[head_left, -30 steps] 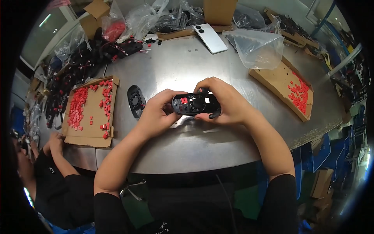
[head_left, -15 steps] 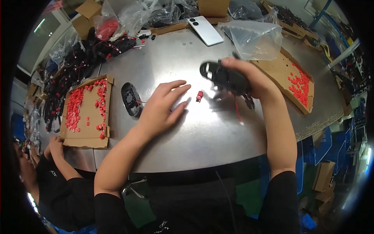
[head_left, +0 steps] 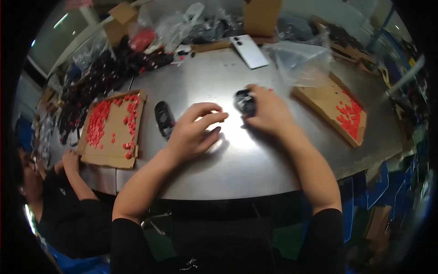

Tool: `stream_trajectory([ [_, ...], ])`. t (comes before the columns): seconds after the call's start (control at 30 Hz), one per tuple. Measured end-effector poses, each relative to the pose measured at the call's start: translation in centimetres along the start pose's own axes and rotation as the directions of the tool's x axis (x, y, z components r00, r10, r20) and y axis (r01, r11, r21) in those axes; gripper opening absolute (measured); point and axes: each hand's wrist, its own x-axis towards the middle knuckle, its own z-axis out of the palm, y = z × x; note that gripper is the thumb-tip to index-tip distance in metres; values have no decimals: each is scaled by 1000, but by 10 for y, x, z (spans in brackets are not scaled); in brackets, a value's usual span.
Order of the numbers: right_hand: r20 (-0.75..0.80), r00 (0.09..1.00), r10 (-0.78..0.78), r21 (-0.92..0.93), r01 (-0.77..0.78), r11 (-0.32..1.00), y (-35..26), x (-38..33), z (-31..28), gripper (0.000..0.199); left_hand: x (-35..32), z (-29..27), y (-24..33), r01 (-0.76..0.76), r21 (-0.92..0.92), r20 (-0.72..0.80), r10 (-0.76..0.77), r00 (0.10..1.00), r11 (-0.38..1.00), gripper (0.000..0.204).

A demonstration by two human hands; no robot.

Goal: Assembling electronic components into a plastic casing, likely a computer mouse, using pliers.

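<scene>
Although motion blur softens both hands, the right hand (head_left: 269,112) is seen closed about a black housing (head_left: 245,104). The housing sits at the fingertip end of the grip, with the fingers along its far side and the thumb at its near side. Its exposed part projects leftward, out of the hand and toward the person's other hand. Pale and dark detail shows on its exposed face, too blurred to identify. Whether it touches the metal table (head_left: 214,176) or is held just above it cannot be determined.

The left hand (head_left: 194,130) is positioned left of the housing and apart from it, its fingers bent toward it and its thumb lower, separated from them. A small red part (head_left: 221,110) shows at the fingertips; whether it is pinched there or merely lies behind them cannot be established.

A black shell (head_left: 163,119) lies on the table just left of the left hand, not in contact with the housing. Farther left is a cardboard tray (head_left: 107,157) bearing red pieces (head_left: 96,125); a second tray (head_left: 315,93), also with red pieces, stands right of the right hand. A white phone (head_left: 251,54) and a clear plastic bag (head_left: 299,64) lie toward the far edge.
</scene>
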Motion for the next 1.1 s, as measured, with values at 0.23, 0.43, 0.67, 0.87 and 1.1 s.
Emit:
stream_trajectory([
  [0.23, 79, 901, -426, 174, 408, 896, -3, 6, 40, 80, 78, 45, 77, -178, -163, 60, 190, 980, 970, 29],
  [0.43, 67, 936, -344, 116, 335, 935, -14, -1, 19, 77, 163, 156, 78, 235, -319, 61, -227, 972, 918, 44],
  [0.67, -25, 931, -364, -16, 363, 931, -2, 3, 31, 88, 10, 87, 140, -129, -206, 97, 152, 984, 970, 37],
  [0.87, 47, 956, -289, 49, 287, 957, -18, -2, 19, 80, -93, -73, 30, 390, 293, -217, -337, 916, 873, 27],
  [1.1, 33, 942, -334, 42, 333, 942, -18, -2, 21, 80, -157, -258, -153, 632, 765, -272, -829, 488, 121, 45],
])
